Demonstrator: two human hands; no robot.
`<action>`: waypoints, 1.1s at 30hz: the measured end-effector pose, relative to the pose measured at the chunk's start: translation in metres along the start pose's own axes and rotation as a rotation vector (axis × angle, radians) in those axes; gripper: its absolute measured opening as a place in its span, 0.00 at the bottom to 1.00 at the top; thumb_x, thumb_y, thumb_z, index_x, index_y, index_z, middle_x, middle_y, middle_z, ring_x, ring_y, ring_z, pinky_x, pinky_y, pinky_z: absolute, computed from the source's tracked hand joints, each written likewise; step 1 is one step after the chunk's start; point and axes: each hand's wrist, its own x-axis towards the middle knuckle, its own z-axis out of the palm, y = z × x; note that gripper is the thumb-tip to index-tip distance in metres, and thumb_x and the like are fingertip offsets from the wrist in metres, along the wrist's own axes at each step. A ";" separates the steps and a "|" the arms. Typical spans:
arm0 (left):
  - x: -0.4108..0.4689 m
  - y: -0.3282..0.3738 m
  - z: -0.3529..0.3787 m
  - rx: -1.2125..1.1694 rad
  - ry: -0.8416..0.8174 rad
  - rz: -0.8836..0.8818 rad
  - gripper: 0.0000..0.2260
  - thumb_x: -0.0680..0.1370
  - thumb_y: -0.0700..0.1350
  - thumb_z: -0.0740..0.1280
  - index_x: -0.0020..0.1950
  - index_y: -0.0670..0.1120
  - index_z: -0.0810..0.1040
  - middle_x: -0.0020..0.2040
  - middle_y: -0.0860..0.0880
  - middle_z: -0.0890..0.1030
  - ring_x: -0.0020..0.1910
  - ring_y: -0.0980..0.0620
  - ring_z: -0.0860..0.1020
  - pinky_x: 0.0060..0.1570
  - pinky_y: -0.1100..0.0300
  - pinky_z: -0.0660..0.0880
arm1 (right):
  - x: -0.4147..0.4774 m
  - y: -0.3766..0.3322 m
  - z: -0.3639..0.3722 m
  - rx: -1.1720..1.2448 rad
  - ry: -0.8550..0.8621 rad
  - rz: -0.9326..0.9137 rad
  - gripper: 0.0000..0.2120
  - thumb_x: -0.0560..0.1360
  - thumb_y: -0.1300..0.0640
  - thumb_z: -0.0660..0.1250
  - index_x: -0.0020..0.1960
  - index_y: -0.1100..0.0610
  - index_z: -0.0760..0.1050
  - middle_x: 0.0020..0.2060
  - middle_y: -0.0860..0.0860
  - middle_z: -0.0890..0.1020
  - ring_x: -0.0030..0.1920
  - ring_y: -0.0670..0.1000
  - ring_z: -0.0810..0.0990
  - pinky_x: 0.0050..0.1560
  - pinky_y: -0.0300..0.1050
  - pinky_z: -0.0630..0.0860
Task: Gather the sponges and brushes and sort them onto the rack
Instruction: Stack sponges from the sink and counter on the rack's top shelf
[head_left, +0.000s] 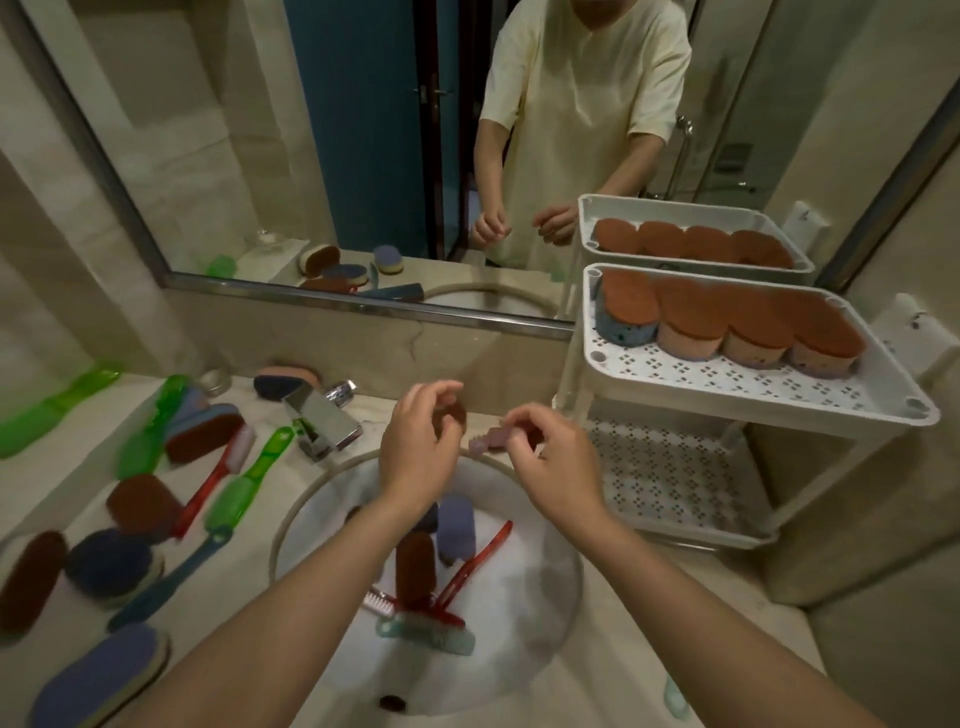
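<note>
while the right hand pinches a blurred pink sponge just behind the sink, the left hand curls its fingers over a brown sponge beside it, grip unclear. gathering step; next, i reckon, carry both to the rack right of the sink.

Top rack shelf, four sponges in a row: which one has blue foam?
The leftmost sponge: it has blue foam under its brown pad. The three to its right show pink foam under theirs.
</note>
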 end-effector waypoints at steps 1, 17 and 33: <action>0.003 -0.012 -0.002 0.018 -0.027 -0.007 0.17 0.75 0.38 0.63 0.59 0.54 0.75 0.54 0.57 0.74 0.54 0.57 0.74 0.53 0.53 0.76 | 0.000 0.002 0.011 -0.007 -0.024 0.049 0.07 0.73 0.50 0.60 0.45 0.45 0.77 0.42 0.39 0.82 0.44 0.41 0.79 0.42 0.49 0.78; 0.069 -0.138 0.022 0.217 -0.422 -0.162 0.22 0.74 0.43 0.67 0.68 0.47 0.70 0.66 0.46 0.71 0.63 0.46 0.71 0.62 0.51 0.70 | 0.023 0.066 0.137 -0.042 -0.217 0.520 0.10 0.74 0.59 0.65 0.54 0.49 0.77 0.45 0.45 0.80 0.43 0.44 0.78 0.44 0.38 0.71; 0.088 -0.200 0.091 0.393 -0.426 -0.147 0.33 0.73 0.49 0.70 0.75 0.45 0.60 0.69 0.45 0.67 0.70 0.44 0.62 0.70 0.46 0.60 | 0.006 0.147 0.203 -0.090 -0.418 0.855 0.18 0.77 0.60 0.65 0.65 0.61 0.69 0.57 0.55 0.76 0.53 0.52 0.77 0.50 0.42 0.72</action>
